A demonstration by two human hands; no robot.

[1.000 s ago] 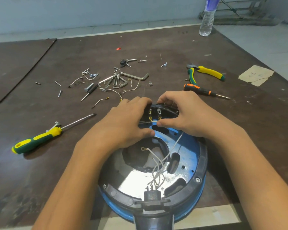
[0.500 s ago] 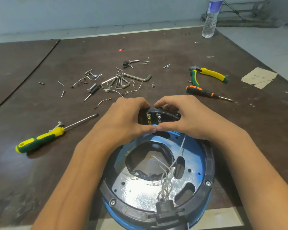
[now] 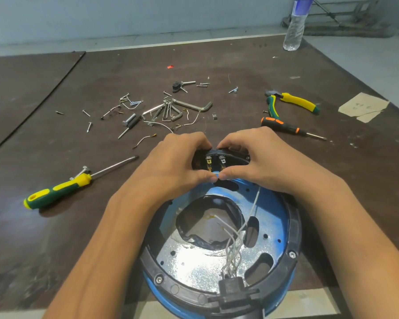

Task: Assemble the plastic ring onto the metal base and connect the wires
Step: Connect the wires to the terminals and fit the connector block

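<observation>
Plastic ring on metal base, near centre of counter; left hand, right hand clamp ring's far edge, fingers curled over, thumbs inside; likely seating it; wires loose in middle, free ends unattached.

The black plastic ring sits around the rim of the round metal base. The base rests on the desk, shiny and blue-tinted, with a large middle hole and oval slots. Thin white wires rise from a black plug at the near edge. Two ends hang loose over the hole.
</observation>
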